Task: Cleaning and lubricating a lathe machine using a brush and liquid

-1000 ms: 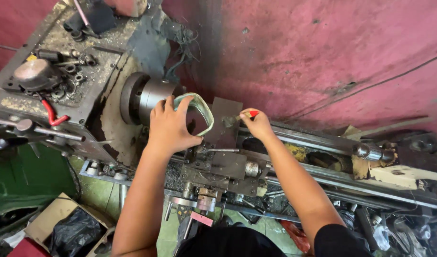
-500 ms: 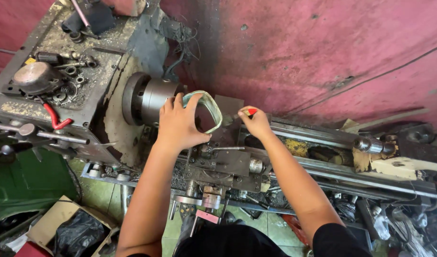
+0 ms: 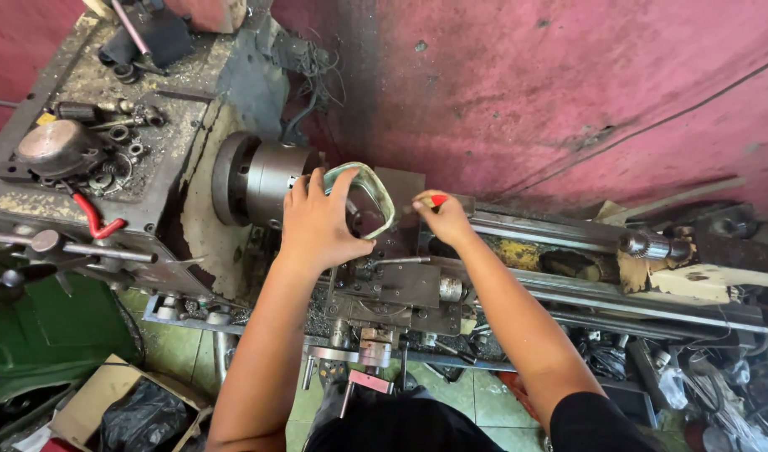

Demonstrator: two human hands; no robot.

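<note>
I look down on an old metal lathe [image 3: 400,293]. My left hand [image 3: 321,222] grips a pale green, rounded ring-shaped part [image 3: 375,194] held against the grey chuck [image 3: 262,177]. My right hand [image 3: 442,218] is closed on a small tool with a red tip [image 3: 438,200], its point close to the ring's right edge. The tool's shaft is hidden in my fingers. Both forearms reach up from the bottom of the view.
The headstock top [image 3: 82,125] carries loose nuts, a round metal cap and a red-handled tool [image 3: 95,219]. A pink wall [image 3: 568,92] stands behind. The tailstock [image 3: 668,251] lies to the right. A cardboard box with a black bag [image 3: 141,414] sits on the green tiled floor.
The view has shifted slightly, sliding the lathe right in the frame. My left hand stays wrapped on the ring and the right hand stays beside it with the tool.
</note>
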